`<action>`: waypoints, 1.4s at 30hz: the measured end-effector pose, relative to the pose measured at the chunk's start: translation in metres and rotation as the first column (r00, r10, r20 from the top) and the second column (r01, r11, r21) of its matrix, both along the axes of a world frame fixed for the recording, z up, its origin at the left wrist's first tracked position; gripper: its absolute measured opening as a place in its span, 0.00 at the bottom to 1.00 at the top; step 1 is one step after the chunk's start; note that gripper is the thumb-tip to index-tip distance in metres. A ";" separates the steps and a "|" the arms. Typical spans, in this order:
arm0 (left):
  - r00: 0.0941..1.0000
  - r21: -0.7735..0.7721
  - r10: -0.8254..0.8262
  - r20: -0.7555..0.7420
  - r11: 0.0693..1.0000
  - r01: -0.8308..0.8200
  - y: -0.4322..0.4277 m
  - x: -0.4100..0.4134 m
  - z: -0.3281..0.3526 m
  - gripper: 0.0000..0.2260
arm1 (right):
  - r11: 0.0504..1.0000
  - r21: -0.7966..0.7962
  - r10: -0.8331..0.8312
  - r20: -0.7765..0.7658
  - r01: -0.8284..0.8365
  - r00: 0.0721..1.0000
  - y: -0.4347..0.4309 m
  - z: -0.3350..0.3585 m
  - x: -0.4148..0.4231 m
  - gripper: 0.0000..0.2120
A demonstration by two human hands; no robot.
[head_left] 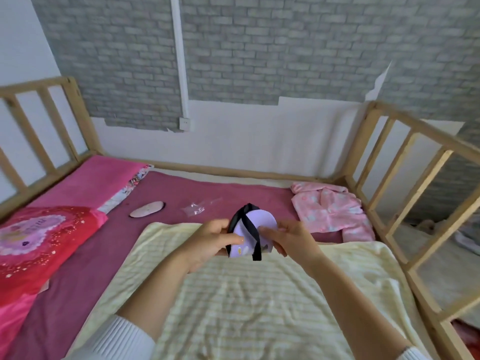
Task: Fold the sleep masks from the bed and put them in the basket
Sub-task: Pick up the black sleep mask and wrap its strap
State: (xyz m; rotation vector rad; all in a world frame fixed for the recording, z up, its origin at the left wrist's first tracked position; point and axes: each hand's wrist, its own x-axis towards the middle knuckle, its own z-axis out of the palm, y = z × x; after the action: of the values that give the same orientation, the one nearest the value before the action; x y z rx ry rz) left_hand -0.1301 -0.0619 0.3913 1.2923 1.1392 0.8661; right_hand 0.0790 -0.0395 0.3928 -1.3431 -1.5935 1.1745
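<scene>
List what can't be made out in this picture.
- Basket: nowhere in the head view; its place is unknown.
- Purple mask: both hands, left and right, cover its sides, so the fold is unclear.
- Mask print: too small and blurred to read.
- Pink mask on the bed: too small to see its strap.
- Clear wrapper: too blurred to tell if empty.

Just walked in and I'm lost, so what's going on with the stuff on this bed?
A person is standing over the bed, holding a lilac sleep mask with a black strap in both hands, the left hand and right hand pinching it above the pale yellow blanket, apparently folding it. A second, pinkish sleep mask lies flat on the maroon sheet, untouched. Pink pyjamas sit by the wooden rail. No basket is in view.
</scene>
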 end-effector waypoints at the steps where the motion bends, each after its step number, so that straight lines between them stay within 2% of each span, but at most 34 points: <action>1: 1.000 0.007 0.031 0.001 0.999 -0.031 0.000 -0.001 0.000 0.08 | 0.999 -0.004 -0.036 -0.061 0.036 0.998 -0.001 -0.001 -0.007 0.12; 3: 0.992 0.012 0.125 0.005 0.992 -0.125 0.000 -0.002 -0.001 0.08 | 0.994 -0.020 -0.106 -0.218 0.104 0.970 -0.005 -0.003 -0.018 0.13; 5: 0.973 0.019 0.230 0.015 0.973 -0.230 0.002 -0.005 -0.002 0.06 | 0.995 0.019 -0.093 -0.276 0.102 0.957 -0.011 -0.006 -0.026 0.17; 6: 0.965 0.022 0.261 0.025 0.965 -0.261 0.002 -0.006 -0.003 0.06 | 0.994 0.072 -0.065 -0.230 0.084 0.971 -0.015 -0.010 -0.029 0.18; 9: 0.960 0.034 0.277 0.043 0.960 -0.278 0.003 -0.006 -0.003 0.07 | 0.957 0.289 -0.053 0.098 0.023 0.994 -0.019 -0.022 -0.037 0.14; 10: 0.957 0.044 0.287 0.033 0.957 -0.288 0.004 -0.007 -0.004 0.08 | 0.947 0.320 -0.061 0.144 0.012 0.988 -0.018 -0.023 -0.038 0.10; 11: 0.952 0.056 0.306 0.017 0.950 -0.307 0.004 -0.008 -0.004 0.09 | 0.953 0.303 -0.047 0.123 0.008 0.991 -0.016 -0.022 -0.038 0.07; 12: 0.943 0.064 0.333 0.006 0.941 -0.333 0.005 -0.011 -0.004 0.10 | 0.970 0.245 -0.014 0.025 0.008 1.000 -0.014 -0.019 -0.036 0.06; 13: 0.933 0.062 0.361 0.006 0.931 -0.361 0.006 -0.015 -0.004 0.10 | 0.988 0.153 0.030 -0.151 -0.007 0.988 -0.013 -0.015 -0.032 0.08; 15: 0.921 0.031 0.387 0.050 0.921 -0.389 0.008 -0.025 -0.001 0.11 | 0.991 -0.025 0.100 -0.502 -0.130 0.859 -0.008 -0.003 -0.019 0.08; 16: 0.922 0.014 0.378 0.078 0.925 -0.380 0.009 -0.030 0.001 0.12 | 0.978 -0.063 0.126 -0.580 -0.198 0.805 -0.005 0.002 -0.011 0.08; 17: 0.930 -0.002 0.355 0.098 0.934 -0.356 0.010 -0.035 0.003 0.12 | 0.970 -0.060 0.166 -0.547 -0.237 0.821 -0.003 0.005 -0.004 0.09; 18: 0.942 -0.030 0.316 0.113 0.949 -0.315 0.011 -0.040 0.006 0.12 | 0.965 -0.041 0.215 -0.436 -0.258 0.874 0.000 0.009 0.002 0.09; 19: 0.956 -0.068 0.260 0.133 0.965 -0.253 0.011 -0.045 0.008 0.12 | 0.970 -0.010 0.233 -0.257 -0.243 0.938 0.002 0.012 0.007 0.10; 20: 0.970 -0.104 0.194 0.147 0.978 -0.180 0.011 -0.049 0.011 0.13 | 0.976 0.038 0.217 -0.102 -0.214 0.971 0.006 0.016 0.010 0.12; 21: 0.982 -0.123 0.131 0.137 0.986 -0.115 0.011 -0.053 0.013 0.13 | 0.984 0.085 0.157 -0.030 -0.154 0.987 0.011 0.019 0.015 0.13; 22: 0.992 -0.129 0.080 0.102 0.989 -0.067 0.011 -0.056 0.015 0.13 | 0.989 0.125 0.084 -0.055 -0.076 0.995 0.015 0.023 0.019 0.15; 23: 0.998 -0.127 0.038 0.054 0.991 -0.031 0.012 -0.058 0.015 0.13 | 0.992 0.130 0.020 -0.162 0.001 0.987 0.019 0.028 0.022 0.15; 25: 0.999 -0.094 -0.038 -0.031 0.995 0.035 0.013 -0.057 0.015 0.13 | 0.999 0.043 0.000 -0.421 0.020 0.907 0.025 0.033 0.024 0.15; 26: 0.995 -0.056 -0.056 -0.085 0.997 0.052 0.014 -0.054 0.015 0.13 | 1.000 -0.009 -0.009 -0.496 0.005 0.868 0.027 0.035 0.022 0.16; 29: 0.961 0.120 0.019 -0.277 0.993 0.015 0.017 -0.048 0.013 0.17 | 0.985 -0.162 -0.143 -0.599 0.055 0.788 0.031 0.035 0.013 0.16; 30: 0.945 0.180 0.059 -0.322 0.984 0.000 0.017 -0.047 0.012 0.20 | 0.973 -0.223 -0.198 -0.655 0.064 0.729 0.030 0.038 0.012 0.13; 32: 0.917 0.269 0.103 -0.385 0.963 0.005 0.016 -0.046 0.007 0.24 | 0.963 -0.268 -0.229 -0.810 0.008 0.540 0.026 0.045 0.010 0.08; 33: 0.906 0.298 0.119 -0.407 0.955 0.009 0.017 -0.045 0.003 0.23 | 0.969 -0.246 -0.214 -0.869 -0.015 0.446 0.027 0.045 0.008 0.10; 34: 0.899 0.319 0.129 -0.419 0.948 0.012 0.017 -0.044 -0.001 0.21 | 0.979 -0.206 -0.188 -0.881 0.006 0.435 0.028 0.045 0.005 0.14; 35: 0.896 0.335 0.133 -0.424 0.942 0.019 0.017 -0.042 -0.004 0.18 | 0.986 -0.136 -0.165 -0.828 0.094 0.536 0.028 0.041 0.002 0.17; 36: 0.897 0.350 0.133 -0.422 0.936 0.026 0.018 -0.040 -0.006 0.15 | 0.976 0.002 -0.158 -0.679 0.218 0.717 0.027 0.037 -0.002 0.19; 37: 0.901 0.361 0.127 -0.415 0.932 0.036 0.018 -0.037 -0.007 0.14 | 0.929 0.213 -0.185 -0.439 0.302 0.879 0.027 0.031 -0.007 0.21; 38: 0.907 0.366 0.114 -0.405 0.929 0.047 0.018 -0.035 -0.008 0.14 | 0.858 0.409 -0.253 -0.191 0.311 0.949 0.027 0.026 -0.012 0.22; 39: 0.914 0.369 0.101 -0.393 0.928 0.055 0.017 -0.032 -0.008 0.15 | 0.789 0.546 -0.323 -0.022 0.282 0.946 0.029 0.020 -0.014 0.22; 40: 0.920 0.373 0.096 -0.379 0.926 0.057 0.016 -0.030 -0.008 0.17 | 0.752 0.602 -0.375 0.055 0.269 0.925 0.030 0.018 -0.015 0.20; 42: 0.940 0.388 0.111 -0.323 0.921 0.024 0.013 -0.025 -0.007 0.18 | 0.777 0.523 -0.414 0.006 0.350 0.910 0.031 0.020 -0.017 0.18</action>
State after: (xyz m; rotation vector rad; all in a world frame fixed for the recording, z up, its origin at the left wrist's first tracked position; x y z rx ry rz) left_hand -0.1550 -0.0488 0.3847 1.8033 1.3112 0.9577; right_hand 0.0623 -0.0087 0.4124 -1.3034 -1.4762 0.3796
